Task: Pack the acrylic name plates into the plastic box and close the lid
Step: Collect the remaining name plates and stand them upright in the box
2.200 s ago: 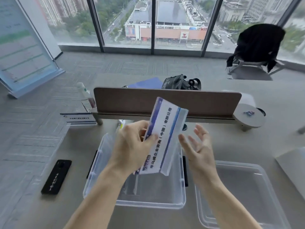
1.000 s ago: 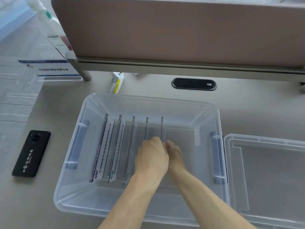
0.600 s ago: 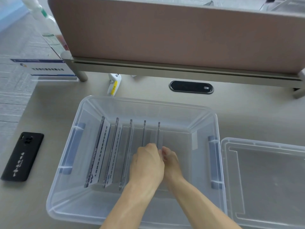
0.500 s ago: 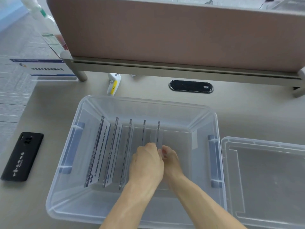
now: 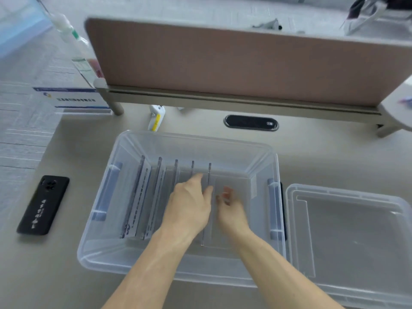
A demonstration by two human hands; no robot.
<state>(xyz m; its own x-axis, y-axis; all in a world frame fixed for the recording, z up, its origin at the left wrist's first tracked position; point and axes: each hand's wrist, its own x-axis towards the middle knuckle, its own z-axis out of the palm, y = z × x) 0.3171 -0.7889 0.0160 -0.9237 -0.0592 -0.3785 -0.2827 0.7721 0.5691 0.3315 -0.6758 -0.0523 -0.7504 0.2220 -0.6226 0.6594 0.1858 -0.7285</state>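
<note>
Desk surface, frame centre: both hands, left hand (image 5: 189, 206) and right hand (image 5: 230, 208), have loosened off the newest name plate (image 5: 209, 175) inside the plastic box (image 5: 258, 279); lid (image 5: 347, 230) awaits.

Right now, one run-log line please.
left hand: on fifth name plate | right hand: open | plastic box: open | lid: on desk
</note>
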